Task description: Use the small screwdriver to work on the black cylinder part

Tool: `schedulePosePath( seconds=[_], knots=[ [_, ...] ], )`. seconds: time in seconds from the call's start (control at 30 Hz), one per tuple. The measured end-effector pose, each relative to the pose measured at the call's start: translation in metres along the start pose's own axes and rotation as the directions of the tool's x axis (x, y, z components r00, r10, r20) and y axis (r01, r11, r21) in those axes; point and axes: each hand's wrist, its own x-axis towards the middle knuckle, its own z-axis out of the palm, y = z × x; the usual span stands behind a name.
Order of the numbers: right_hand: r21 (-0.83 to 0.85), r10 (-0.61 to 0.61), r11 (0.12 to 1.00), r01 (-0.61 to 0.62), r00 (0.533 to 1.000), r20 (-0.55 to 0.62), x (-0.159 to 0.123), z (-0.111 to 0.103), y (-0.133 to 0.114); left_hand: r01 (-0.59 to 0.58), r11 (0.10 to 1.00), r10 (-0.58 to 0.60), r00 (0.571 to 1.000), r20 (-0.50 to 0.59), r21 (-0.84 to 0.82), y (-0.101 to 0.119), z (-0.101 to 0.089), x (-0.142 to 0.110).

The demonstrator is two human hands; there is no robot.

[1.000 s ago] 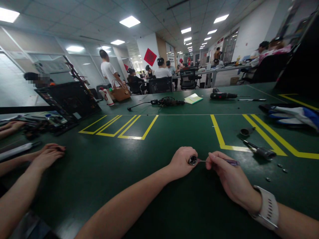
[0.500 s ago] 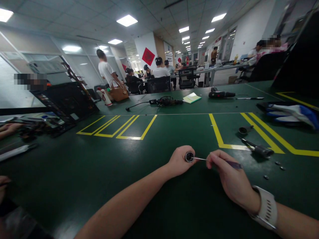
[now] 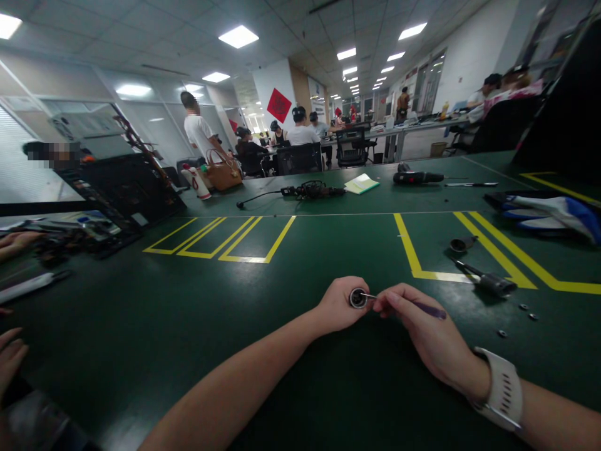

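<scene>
Cylindrical metal socket [image 3: 357, 299] sits in the left hand [image 3: 339, 307], grip clenched round it, open end facing camera. Right hand [image 3: 429, 335] pinches purple-handled screwdriver [image 3: 432, 310], shaft crossing socket mouth; tip depth unclear. Vs 0.5 s ago: right hand nearer left, less shaft showing. Bench [image 3: 211, 300] below.

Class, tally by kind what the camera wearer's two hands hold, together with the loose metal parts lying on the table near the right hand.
Hollow round part, in the left hand: 1
Purple-handled tool, in the right hand: 1
Cup-shaped part: 1
Part with a shaft: 1
Small metal pieces: 3
Total: 7
</scene>
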Motion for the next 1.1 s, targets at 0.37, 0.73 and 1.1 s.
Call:
schedulePosePath(
  seconds=[0.37,0.73,1.1],
  knots=[
    [0.133,0.008,0.991,-0.005,1.000,-0.021,0.002,-0.001,0.002,0.025,1.000,-0.025,1.000,-0.005,0.010,-0.001,0.000,-0.001],
    [-0.570,-0.342,0.746,0.344,0.933,0.116,-0.014,0.005,-0.004,-0.038,0.983,0.033,0.999,0.031,0.180,-0.003,0.002,0.001],
    [-0.284,-0.099,0.956,0.068,0.990,-0.097,-0.002,-0.003,-0.002,-0.051,0.983,0.037,0.996,0.083,0.178,0.005,-0.002,0.000]
  ],
)
